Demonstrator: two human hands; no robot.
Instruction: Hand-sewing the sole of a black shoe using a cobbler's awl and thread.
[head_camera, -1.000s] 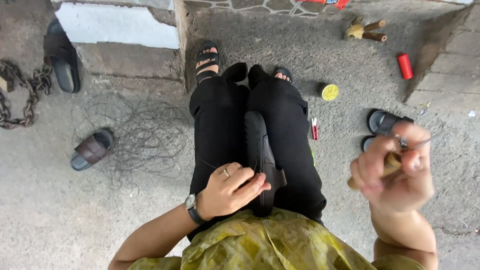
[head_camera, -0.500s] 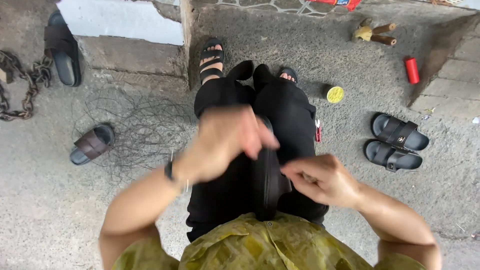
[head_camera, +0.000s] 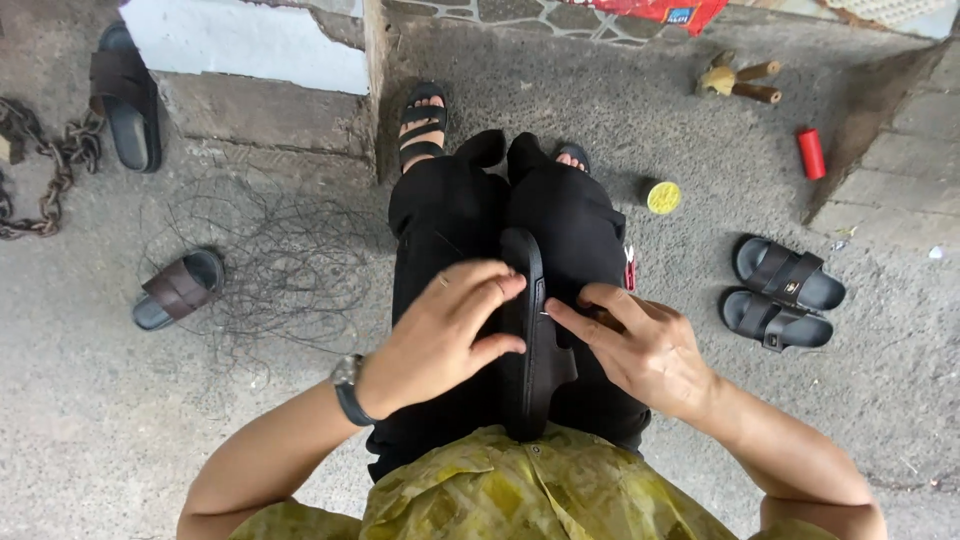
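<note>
Black rubber is what I see under both hands: a black slide sandal (head_camera: 525, 340) lies along my lap, on edge between my thighs in black trousers (head_camera: 450, 215). My left hand (head_camera: 450, 335) rests against its left side with the fingers half spread and slightly bent, pressing on it, not wrapped around it. My right hand (head_camera: 640, 345) is at its right side, thumb and first finger pinched at the edge of the strap; I cannot tell what they pinch. On the left wrist sits a dark wristwatch (head_camera: 348, 385). Further on the concrete ground, a pair of black sandals (head_camera: 785, 292) lies to the right, a brown sandal (head_camera: 180, 290) beside tangled thin wire (head_camera: 285, 275) to the left. Beyond are a yellow round lid (head_camera: 663, 197), a red cylinder (head_camera: 811, 153) and a rusty chain (head_camera: 45, 175).
</note>
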